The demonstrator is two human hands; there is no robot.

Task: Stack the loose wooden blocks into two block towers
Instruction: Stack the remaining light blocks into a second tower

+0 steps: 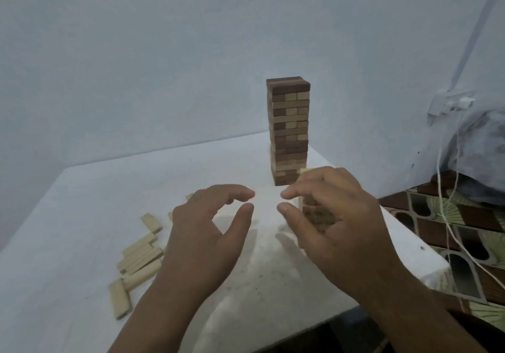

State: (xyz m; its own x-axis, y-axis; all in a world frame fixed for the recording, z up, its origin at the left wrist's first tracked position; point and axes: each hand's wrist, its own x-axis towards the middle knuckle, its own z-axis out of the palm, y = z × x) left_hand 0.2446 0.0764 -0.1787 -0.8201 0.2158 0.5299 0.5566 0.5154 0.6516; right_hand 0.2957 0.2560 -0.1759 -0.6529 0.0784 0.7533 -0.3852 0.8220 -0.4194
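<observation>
Already one tall tower [289, 131] stood at twelve o'clock; a second tower [317, 213] was low behind the loosely curled right hand [330, 216], the left hand [207, 232] hovered empty, loose blocks [136, 257] waited at nine o'clock

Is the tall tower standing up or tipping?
Standing up. The tall tower rises straight from the table, with its layers lined up evenly.

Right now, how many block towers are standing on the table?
2. A tall tower stands at the table's far edge; a shorter, light-wood second tower stands nearer, mostly hidden behind the right hand.
</observation>
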